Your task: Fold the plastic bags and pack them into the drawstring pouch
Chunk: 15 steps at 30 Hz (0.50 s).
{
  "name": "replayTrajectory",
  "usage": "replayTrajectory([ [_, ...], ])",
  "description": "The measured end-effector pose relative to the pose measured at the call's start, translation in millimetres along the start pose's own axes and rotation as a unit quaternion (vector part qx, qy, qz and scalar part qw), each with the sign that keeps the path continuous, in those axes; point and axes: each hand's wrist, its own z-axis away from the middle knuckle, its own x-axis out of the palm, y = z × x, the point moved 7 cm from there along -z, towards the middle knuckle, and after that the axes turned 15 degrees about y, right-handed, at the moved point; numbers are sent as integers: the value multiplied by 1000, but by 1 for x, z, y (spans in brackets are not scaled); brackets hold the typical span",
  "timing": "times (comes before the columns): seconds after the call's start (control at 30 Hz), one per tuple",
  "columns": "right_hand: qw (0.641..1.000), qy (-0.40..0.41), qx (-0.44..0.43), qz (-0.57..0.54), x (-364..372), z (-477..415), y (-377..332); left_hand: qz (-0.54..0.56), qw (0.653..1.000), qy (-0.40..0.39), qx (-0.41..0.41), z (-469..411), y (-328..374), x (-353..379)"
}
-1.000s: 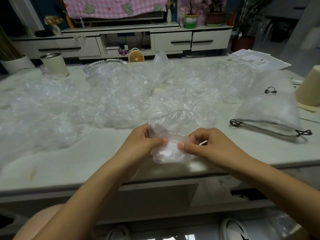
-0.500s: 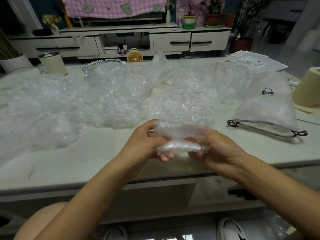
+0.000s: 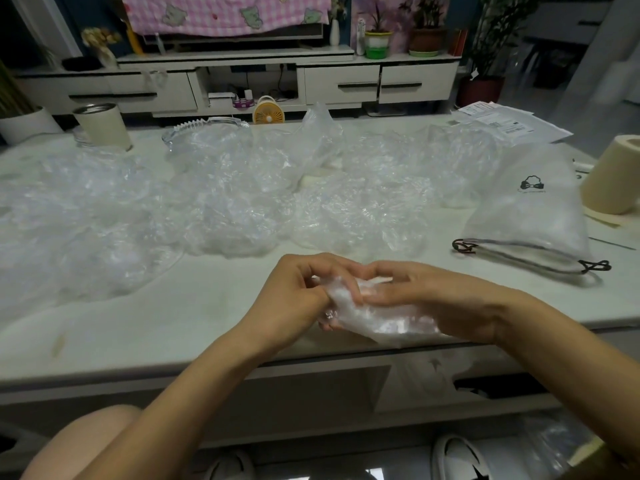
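Bag-folding step, judged close to done; plastic bag (image 3: 381,323) squeezed into a compact bundle, held just above near edge of table (image 3: 156,323), clear of loose pile (image 3: 225,209) further back; left hand (image 3: 298,292) clenched round bundle's left end, fingers curled, thumb pressing into film; right hand (image 3: 433,303) laid over top, fingers across the film and clamping it, thumb hidden underneath; drawstring pouch (image 3: 533,216) flat on table to the right, well apart from both hands, seemingly part-filled, cord (image 3: 519,252) slack along its mouth.

Risks, as judgement only: spring-back of crinkly film on any easing of grip; re-puffing from trapped air; collapsed-looking pouch mouth, so probably one hand needed to open it, with bundle left to a single hand and prone to unfolding; slip of slick plastic during reach to the right; snag on cord, or pouch shoved away across smooth tabletop.
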Motion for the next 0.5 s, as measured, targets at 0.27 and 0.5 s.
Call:
replayTrajectory([
  [0.27,996,27,-40,70,-6,-2,2,18,989,-53,-136,-5,-15,-2],
  [0.5,985,85,-80,126,-9,2,-3,-144,989,-9,-26,-10,-11,5],
])
